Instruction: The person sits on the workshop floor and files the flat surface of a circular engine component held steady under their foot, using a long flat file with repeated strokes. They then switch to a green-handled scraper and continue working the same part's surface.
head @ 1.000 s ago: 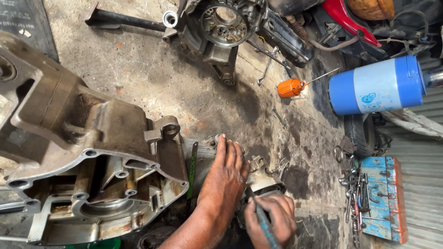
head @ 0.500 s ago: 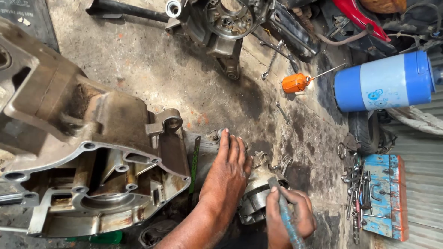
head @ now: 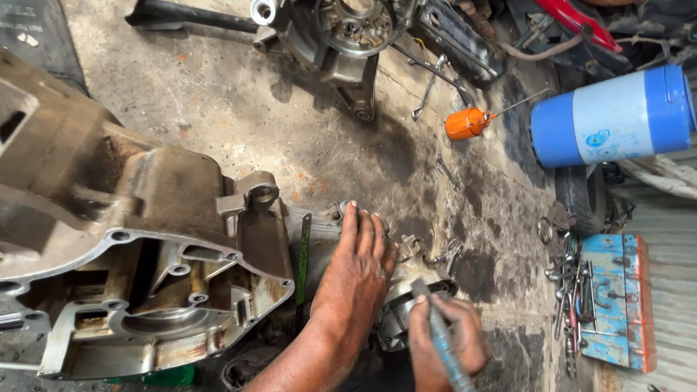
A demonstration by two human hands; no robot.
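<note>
My left hand (head: pixel 356 276) lies flat, fingers straight and together, on a small round metal engine part (head: pixel 396 316) on the oily concrete floor. My right hand (head: pixel 435 341) is just right of it, closed around a thin grey-blue tool (head: pixel 438 330) whose tip rests on that part. A large aluminium engine casing (head: pixel 145 239) sits to the left, with a green strip (head: pixel 303 254) between it and my left hand.
Another engine assembly (head: pixel 348 29) and loose wrenches (head: pixel 428 87) lie at the top. An orange oil can (head: pixel 466 123) and a blue and white cylindrical jug (head: pixel 617 116) lie at the upper right. A blue tray (head: pixel 617 297) with several small tools is at the right.
My right hand has shifted a little with the tool over the round part. My left hand stays flat in the same place. The view has drifted slightly.
</note>
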